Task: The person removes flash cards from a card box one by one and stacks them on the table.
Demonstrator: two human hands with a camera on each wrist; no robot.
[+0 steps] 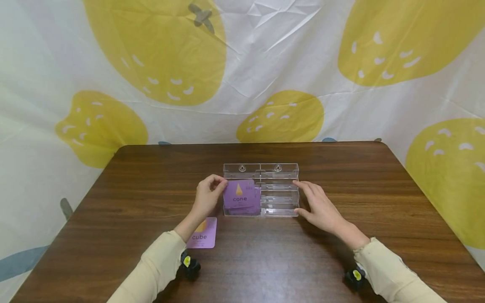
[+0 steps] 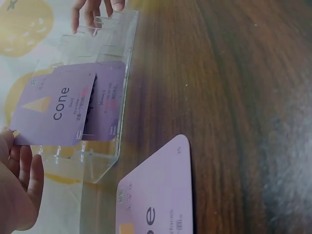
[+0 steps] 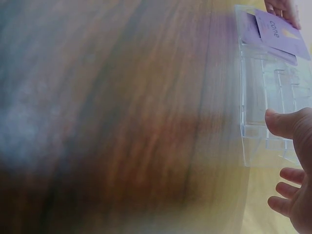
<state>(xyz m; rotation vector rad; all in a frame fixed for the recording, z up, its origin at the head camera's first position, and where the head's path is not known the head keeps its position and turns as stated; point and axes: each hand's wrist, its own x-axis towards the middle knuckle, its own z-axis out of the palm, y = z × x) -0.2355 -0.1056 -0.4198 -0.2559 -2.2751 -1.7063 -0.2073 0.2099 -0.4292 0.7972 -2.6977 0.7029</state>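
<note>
A clear plastic card rack (image 1: 280, 211) with stepped tiers in two columns stands on the table. My left hand (image 1: 206, 195) pinches the upper left corner of a purple card (image 1: 239, 198) printed "cone". That card leans over the rack's left column. Another purple card (image 2: 109, 105) sits lower in the same column, partly covered by the cone card. My right hand (image 1: 320, 208) is at the rack's right end, fingers spread and fairly straight, with the thumb (image 3: 280, 124) at its front part. The left forearm partly covers a purple "cube" card (image 1: 204, 240) lying on the table.
The dark wood-grain table (image 1: 280, 261) runs back to a white cloth (image 1: 250, 54) with big yellow fruit prints. Dark wrist-worn devices (image 1: 190, 266) sit under both cuffs. Bare tiers show in the rack's right column.
</note>
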